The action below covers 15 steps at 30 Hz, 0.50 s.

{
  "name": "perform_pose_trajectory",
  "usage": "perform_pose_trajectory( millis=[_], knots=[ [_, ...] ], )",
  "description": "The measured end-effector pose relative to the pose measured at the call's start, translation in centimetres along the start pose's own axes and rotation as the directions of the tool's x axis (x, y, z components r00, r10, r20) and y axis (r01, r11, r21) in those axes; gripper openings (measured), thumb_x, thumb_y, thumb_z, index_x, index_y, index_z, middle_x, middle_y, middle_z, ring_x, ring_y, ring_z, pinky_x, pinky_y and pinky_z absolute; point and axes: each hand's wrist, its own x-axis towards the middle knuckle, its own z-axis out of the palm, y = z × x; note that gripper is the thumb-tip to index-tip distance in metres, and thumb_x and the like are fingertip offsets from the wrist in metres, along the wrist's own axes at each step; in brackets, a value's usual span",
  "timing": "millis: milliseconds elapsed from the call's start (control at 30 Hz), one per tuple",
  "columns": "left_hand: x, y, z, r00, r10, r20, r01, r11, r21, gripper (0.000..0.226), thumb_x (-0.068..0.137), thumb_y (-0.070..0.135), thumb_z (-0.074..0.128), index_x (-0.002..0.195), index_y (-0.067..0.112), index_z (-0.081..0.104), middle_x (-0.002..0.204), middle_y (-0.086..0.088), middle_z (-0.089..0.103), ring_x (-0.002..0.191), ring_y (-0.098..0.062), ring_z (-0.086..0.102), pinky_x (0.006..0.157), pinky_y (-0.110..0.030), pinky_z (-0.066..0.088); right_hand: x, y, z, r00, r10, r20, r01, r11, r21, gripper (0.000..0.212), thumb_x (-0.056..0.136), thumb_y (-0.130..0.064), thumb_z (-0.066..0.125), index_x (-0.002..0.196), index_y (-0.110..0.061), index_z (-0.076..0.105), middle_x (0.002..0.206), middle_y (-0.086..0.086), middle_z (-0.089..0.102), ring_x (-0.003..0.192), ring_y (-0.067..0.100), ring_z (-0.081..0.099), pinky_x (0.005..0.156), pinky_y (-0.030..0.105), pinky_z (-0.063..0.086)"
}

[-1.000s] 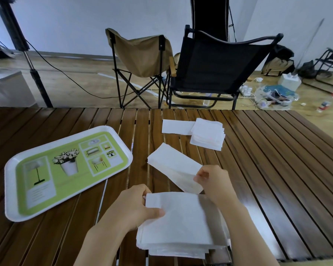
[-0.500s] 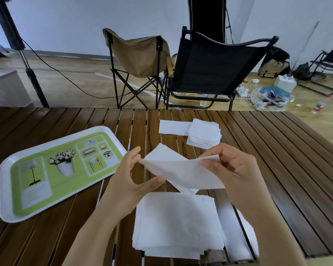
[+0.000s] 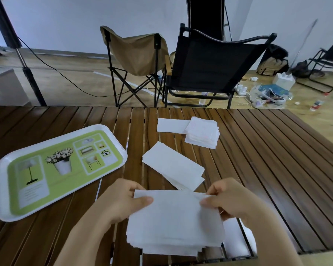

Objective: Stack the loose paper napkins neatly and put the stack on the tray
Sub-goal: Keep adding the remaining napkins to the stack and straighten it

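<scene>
Nearest you, your left hand [image 3: 121,204] and right hand [image 3: 233,202] each pinched a far corner of the top napkin [image 3: 173,212], thumbs on top, setting it on the near stack [image 3: 173,240] at the desk's [image 3: 267,160] near edge. Half a second before, you held that napkin up in the air; now it lay on the pile, so the stack had gained one sheet. Just beyond, a few loose napkins [image 3: 173,166] lay askew, and farther off a smaller pile [image 3: 202,134] overlapped a single sheet [image 3: 171,125]. The tray [image 3: 4,208] sat to the left, holding no napkins. I judged that gathering was well under way, with more sheets to collect.
</scene>
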Motion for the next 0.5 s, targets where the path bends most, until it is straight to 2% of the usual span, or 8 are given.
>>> perform_pose_trajectory(
  millis=[100,233,333,433,500],
  knots=[
    [0.8,-0.3,0.4,0.999,-0.039,0.019,0.038,0.998,0.053,0.017,0.084,0.036,0.068,0.091,0.020,0.069,0.087,0.002,0.075,0.082,-0.014,0.072,0.080,-0.040,0.059,1.0,0.3,0.6,0.998,0.052,0.025,-0.049,0.991,-0.125,0.008,0.086,-0.011,0.068,0.082,-0.007,0.062,0.067,0.006,0.063,0.051,0.015,0.059,0.048,0.021,0.050],
    [1.3,-0.7,0.3,0.994,-0.096,0.052,0.094,0.995,0.031,0.021,0.084,0.029,0.070,0.096,0.013,0.067,0.093,-0.002,0.074,0.087,-0.015,0.071,0.076,-0.034,0.061,1.6,0.5,0.7,0.999,0.042,-0.024,-0.046,0.972,-0.231,0.011,0.084,-0.018,0.069,0.081,-0.011,0.062,0.069,0.004,0.060,0.059,0.015,0.056,0.053,0.021,0.046],
    [1.4,-1.2,0.4,0.987,-0.152,0.045,0.148,0.986,0.075,0.027,0.081,0.033,0.073,0.095,0.011,0.065,0.091,-0.003,0.073,0.083,-0.014,0.070,0.070,-0.026,0.060,1.8,0.6,0.7,0.996,0.013,-0.089,-0.036,0.963,-0.266,0.013,0.084,-0.019,0.070,0.079,-0.014,0.060,0.073,0.000,0.060,0.059,0.011,0.052,0.050,0.018,0.037],
    [1.3,-1.2,0.5,0.982,-0.190,0.002,0.187,0.971,0.149,0.034,0.079,0.042,0.072,0.095,0.014,0.061,0.091,-0.002,0.070,0.082,-0.012,0.068,0.069,-0.022,0.056,3.2,0.3,1.2,0.954,-0.205,-0.218,0.117,0.926,-0.358,0.009,0.087,-0.023,0.064,0.089,-0.020,0.056,0.092,-0.004,0.055,0.071,0.009,0.052,0.053,0.018,0.037],
    [1.1,-1.2,0.5,0.984,-0.174,-0.026,0.176,0.969,0.172,0.035,0.078,0.045,0.072,0.095,0.017,0.058,0.091,0.000,0.068,0.083,-0.012,0.066,0.074,-0.025,0.054,4.6,0.1,2.0,0.916,-0.349,-0.201,0.232,0.865,-0.444,0.006,0.092,-0.024,0.057,0.094,-0.020,0.061,0.106,-0.005,0.054,0.091,0.013,0.055,0.070,0.024,0.046]
  ],
)
